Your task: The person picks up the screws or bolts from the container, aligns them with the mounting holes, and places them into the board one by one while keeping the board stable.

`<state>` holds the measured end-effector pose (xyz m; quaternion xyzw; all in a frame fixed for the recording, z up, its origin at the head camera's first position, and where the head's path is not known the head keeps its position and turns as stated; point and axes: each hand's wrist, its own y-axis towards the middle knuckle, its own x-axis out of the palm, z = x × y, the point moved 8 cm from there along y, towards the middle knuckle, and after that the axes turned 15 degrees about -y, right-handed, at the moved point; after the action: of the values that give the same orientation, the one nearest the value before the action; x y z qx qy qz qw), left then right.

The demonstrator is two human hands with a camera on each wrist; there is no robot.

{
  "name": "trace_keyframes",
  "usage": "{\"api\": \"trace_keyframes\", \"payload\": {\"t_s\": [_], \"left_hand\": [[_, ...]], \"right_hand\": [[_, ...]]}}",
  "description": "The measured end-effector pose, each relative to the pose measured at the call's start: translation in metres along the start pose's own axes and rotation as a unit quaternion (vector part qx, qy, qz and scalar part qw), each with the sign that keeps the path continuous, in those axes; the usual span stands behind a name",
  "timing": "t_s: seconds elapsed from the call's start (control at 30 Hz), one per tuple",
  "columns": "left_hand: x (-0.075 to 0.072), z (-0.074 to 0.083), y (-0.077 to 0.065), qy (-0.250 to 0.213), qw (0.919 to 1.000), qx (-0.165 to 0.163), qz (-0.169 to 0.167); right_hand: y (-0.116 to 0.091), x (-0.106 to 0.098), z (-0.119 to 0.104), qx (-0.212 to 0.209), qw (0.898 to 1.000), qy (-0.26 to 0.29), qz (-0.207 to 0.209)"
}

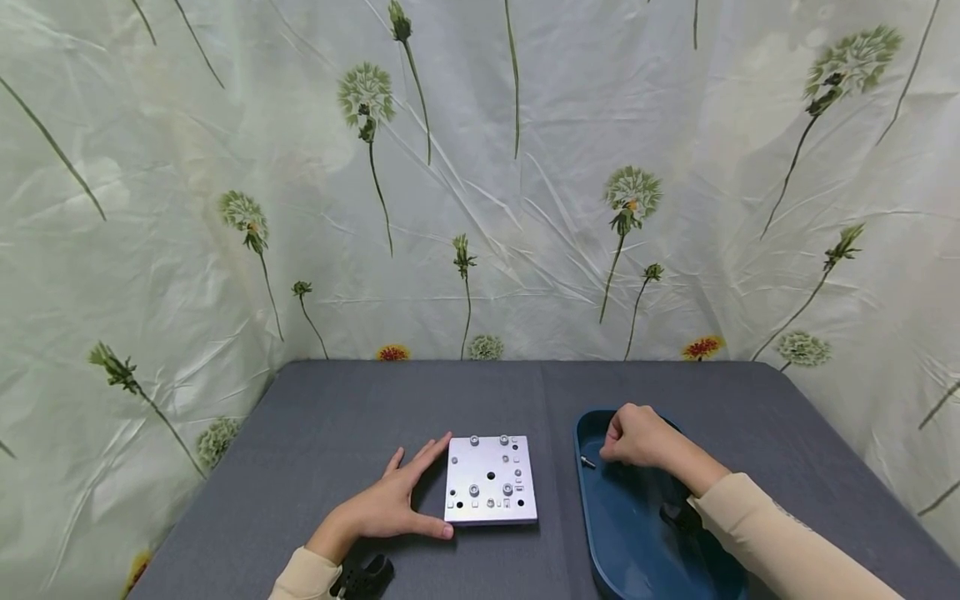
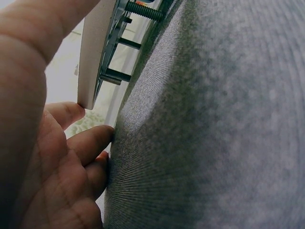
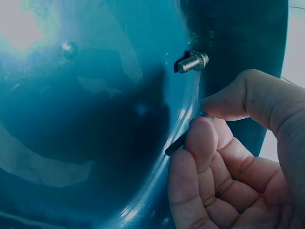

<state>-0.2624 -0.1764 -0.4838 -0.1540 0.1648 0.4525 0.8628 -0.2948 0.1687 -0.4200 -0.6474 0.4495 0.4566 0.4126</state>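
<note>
A silver metal plate (image 1: pixel 491 479) with holes and several bolts set in it is on the grey table. In the left wrist view, threaded bolt ends (image 2: pixel 145 11) stick out under the plate. My left hand (image 1: pixel 393 500) is spread along the plate's left side, thumb at the front corner and index fingertip at the back corner. Over the far end of the blue tray (image 1: pixel 588 533), my right hand (image 1: pixel 637 437) pinches a bolt (image 3: pixel 175 144) between thumb and fingers; its head is hidden. Another bolt (image 3: pixel 192 63) with a ridged flange lies in the tray nearby.
The tray stands to the right of the plate, its raised rim running around it. Grey cloth (image 1: pixel 360 408) covers the table. A flowered curtain (image 1: pixel 525 217) hangs behind the far edge.
</note>
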Motion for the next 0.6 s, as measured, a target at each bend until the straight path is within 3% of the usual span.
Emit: {"api": "trace_keyframes", "payload": {"t_s": [0.6], "left_hand": [[0.0,0.003,0.0,0.007,0.9999,0.011,-0.002]], "right_hand": [[-0.006,-0.02,-0.02,-0.052,0.998,0.022,0.016]]}}
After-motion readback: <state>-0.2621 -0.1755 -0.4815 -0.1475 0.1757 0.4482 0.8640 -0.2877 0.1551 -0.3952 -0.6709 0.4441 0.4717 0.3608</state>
